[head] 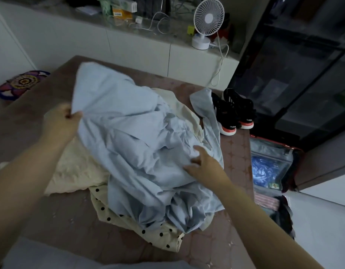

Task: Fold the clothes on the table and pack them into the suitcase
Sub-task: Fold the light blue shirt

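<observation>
The left hand (60,121) has its grip pinched on the crumpled pale-blue cotton shirt (132,136) while the right hand (203,165), fingers spread, presses it; spreading it flat on the brown worktop (57,214) looks next.

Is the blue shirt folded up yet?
Not yet. The blue shirt lies crumpled across the clothes pile, with the left hand pinching one edge and the right hand on it.

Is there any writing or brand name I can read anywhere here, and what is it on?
"adidas", in small white letters on the heel of each black sneaker; it is blurry, so this reading is likely rather than certain.
Boxes on the counter: there is print on them, but it is too blurred to read.
Clothes, fan and suitcase: no readable text.
</observation>
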`<state>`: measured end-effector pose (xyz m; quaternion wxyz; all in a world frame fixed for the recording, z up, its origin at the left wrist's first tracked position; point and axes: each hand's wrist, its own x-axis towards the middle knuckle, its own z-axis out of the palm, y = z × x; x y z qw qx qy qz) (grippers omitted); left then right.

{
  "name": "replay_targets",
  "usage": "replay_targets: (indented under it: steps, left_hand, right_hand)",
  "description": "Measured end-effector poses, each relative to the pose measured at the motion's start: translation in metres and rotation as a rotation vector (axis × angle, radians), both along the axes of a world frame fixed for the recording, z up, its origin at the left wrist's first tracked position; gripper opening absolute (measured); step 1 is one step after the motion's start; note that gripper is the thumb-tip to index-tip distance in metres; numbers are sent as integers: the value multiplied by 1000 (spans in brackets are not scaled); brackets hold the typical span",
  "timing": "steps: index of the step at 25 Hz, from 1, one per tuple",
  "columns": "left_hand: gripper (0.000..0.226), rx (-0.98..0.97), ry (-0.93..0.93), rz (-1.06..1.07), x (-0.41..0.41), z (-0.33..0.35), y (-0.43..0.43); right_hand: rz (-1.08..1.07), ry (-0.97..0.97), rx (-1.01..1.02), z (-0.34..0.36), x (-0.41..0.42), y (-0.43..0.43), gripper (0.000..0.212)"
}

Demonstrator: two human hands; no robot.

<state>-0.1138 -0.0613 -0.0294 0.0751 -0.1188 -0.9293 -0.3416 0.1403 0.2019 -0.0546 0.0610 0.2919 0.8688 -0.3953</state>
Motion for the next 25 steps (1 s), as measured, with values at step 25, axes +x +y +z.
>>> replay_targets:
  steps: [25]
  left_hand:
    - [12, -380, 395, -738, 100, 6, 84]
  right_hand:
    - [-73, 170, 96, 21, 5, -8, 13]
